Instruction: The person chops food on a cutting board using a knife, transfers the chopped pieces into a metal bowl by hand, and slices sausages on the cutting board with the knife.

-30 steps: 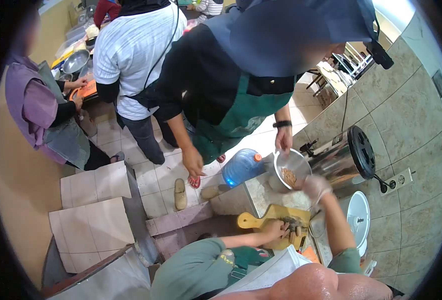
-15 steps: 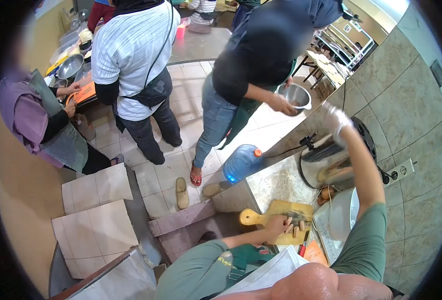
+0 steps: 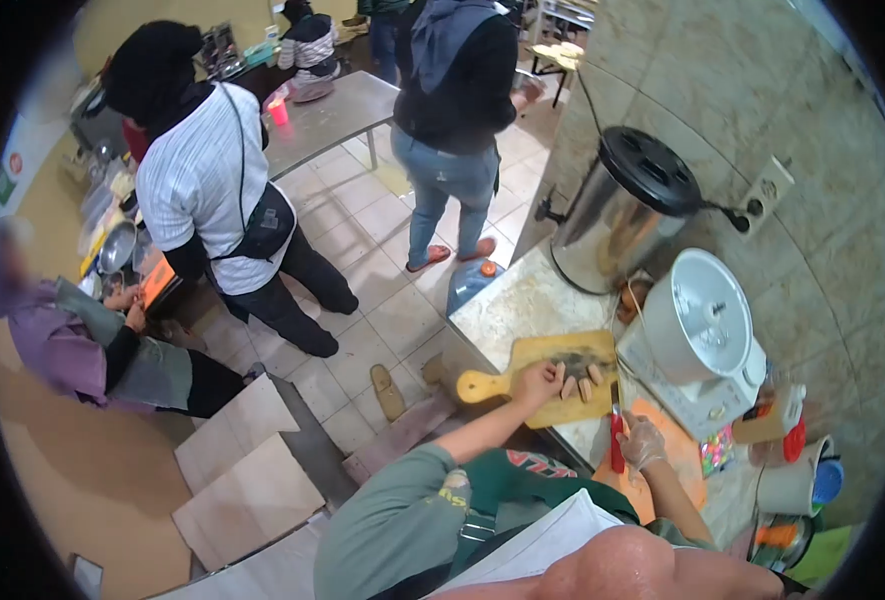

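Observation:
My bare left hand is closed at the near part of a wooden cutting board, its fingertips pinched at the leftmost of several short brown, sausage-like pieces. Dark residue marks the board behind them. My right hand, in a clear glove, is at the red handle of a knife. Its fingers reach the handle's right side; whether they have closed round it I cannot tell. The blade lies along the board's near right corner. Under my right hand is an orange cutting mat.
Behind the board stands a steel urn with a black lid. A white bowl sits on a scale to the right, with a bottle nearer. A blue water jug is on the floor. Several people stand beyond the counter.
My right hand has come down from its raised reach near the urn to the knife. The person who held the metal bowl has turned and stepped away. The view has shifted right.

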A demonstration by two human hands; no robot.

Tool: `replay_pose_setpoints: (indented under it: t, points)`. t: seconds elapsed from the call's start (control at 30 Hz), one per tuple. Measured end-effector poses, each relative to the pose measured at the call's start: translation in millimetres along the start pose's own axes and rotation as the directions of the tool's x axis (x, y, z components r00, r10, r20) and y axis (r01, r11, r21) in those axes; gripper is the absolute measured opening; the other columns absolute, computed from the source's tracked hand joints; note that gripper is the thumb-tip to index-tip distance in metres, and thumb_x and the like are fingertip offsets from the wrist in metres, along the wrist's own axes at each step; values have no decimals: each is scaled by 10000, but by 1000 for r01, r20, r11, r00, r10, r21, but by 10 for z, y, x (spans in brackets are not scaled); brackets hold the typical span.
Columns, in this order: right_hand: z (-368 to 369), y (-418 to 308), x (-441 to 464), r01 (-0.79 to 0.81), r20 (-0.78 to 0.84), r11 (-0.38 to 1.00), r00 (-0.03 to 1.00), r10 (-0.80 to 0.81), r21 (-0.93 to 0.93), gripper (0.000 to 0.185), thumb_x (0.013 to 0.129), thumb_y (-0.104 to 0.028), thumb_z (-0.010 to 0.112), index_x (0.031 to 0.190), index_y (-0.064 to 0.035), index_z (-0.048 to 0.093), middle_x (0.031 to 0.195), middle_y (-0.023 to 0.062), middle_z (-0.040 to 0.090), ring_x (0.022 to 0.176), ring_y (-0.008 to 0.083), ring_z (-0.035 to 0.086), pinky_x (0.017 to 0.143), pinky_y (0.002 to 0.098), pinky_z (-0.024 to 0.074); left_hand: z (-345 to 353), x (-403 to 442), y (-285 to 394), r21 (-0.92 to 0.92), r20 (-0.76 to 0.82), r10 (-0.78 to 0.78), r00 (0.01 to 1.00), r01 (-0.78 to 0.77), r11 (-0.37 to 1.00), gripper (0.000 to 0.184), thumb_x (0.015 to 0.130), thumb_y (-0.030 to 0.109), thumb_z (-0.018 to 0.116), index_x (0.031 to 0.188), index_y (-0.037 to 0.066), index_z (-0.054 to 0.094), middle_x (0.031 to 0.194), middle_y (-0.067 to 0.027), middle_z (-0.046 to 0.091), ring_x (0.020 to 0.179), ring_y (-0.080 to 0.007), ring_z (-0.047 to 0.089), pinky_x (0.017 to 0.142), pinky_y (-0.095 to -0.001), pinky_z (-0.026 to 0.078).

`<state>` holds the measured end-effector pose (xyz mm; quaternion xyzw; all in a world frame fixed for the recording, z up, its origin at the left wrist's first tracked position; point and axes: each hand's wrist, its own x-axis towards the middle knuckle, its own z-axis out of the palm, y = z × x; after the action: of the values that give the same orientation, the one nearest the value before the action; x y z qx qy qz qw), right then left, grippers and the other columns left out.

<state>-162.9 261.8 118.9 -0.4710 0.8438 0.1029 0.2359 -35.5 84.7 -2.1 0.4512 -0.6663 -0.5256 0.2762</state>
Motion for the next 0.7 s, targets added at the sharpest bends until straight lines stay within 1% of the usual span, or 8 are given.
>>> replay_pose_setpoints:
  t: [0.07, 0.13, 0.2, 0.3, 0.4, 0.6, 0.67, 0.7]
  points:
    - [424, 118, -26, -7, -334, 987, 940, 62, 163, 492, 779, -246, 558, 1235, -110, 432, 1136, 230, 502, 1018, 378, 505, 872, 403, 420, 35, 41, -182, -65, 37, -9, 999, 11, 998, 210, 669, 269, 694, 727, 77, 633, 652, -88, 628, 594, -195, 612, 568, -305, 482]
    - [516, -35, -114, -40, -282, 950, 950, 132, 310, 572, 747, -262, 601, 1268, -127, 406, 1156, 231, 488, 1054, 382, 484, 922, 401, 387, 57, 97, -283, -21, 49, -31, 998, 32, 999, 204, 658, 264, 694, 722, 79, 637, 661, -91, 633, 602, -189, 615, 575, -302, 483]
    - [805, -67, -93, 36, -390, 915, 911, 135, 401, 655, 713, -228, 635, 1300, -120, 365, 1178, 265, 453, 1105, 387, 439, 921, 427, 384, 58, 88, -275, 17, 62, -57, 996, 56, 998, 198, 648, 258, 694, 716, 81, 641, 671, -94, 637, 610, -183, 617, 582, -298, 485]
    - [952, -125, -41, -24, -493, 952, 851, 179, 305, 577, 751, -205, 591, 1284, -126, 384, 1115, 239, 488, 1048, 374, 477, 881, 431, 404, -53, 47, -89, 109, 78, -64, 995, 55, 993, 170, 630, 235, 687, 695, 84, 644, 666, -88, 636, 605, -186, 612, 589, -299, 482]
    - [863, -122, 67, -155, -322, 921, 905, 277, 358, 467, 822, -195, 494, 1277, -144, 399, 1076, 213, 510, 991, 345, 522, 840, 416, 429, -38, 42, -83, 200, 13, -64, 998, 60, 978, 150, 615, 216, 685, 673, 84, 643, 659, -85, 633, 598, -193, 606, 589, -308, 473]
    - [884, -9, 160, -132, -297, 914, 919, 258, 383, 449, 836, -137, 444, 1283, -131, 394, 1007, 210, 531, 907, 354, 547, 786, 409, 454, -48, 39, -30, 236, 0, -71, 997, 69, 969, 159, 617, 214, 690, 657, 70, 635, 632, -90, 625, 597, -209, 606, 579, -322, 465]
    - [942, -13, 141, -44, -427, 906, 871, 241, 421, 455, 842, -151, 453, 1289, -107, 380, 1005, 219, 530, 900, 360, 546, 776, 402, 457, -38, 63, -53, 222, -1, -94, 996, 91, 971, 165, 616, 214, 693, 658, 66, 634, 635, -91, 627, 598, -212, 606, 579, -323, 465]
    - [887, -43, 105, -28, -402, 883, 883, 241, 468, 493, 834, -126, 463, 1310, -87, 342, 1006, 233, 523, 901, 373, 539, 782, 405, 451, -27, 57, -63, 205, -15, -104, 994, 105, 973, 171, 615, 214, 696, 660, 62, 633, 639, -92, 628, 599, -215, 606, 579, -323, 464]
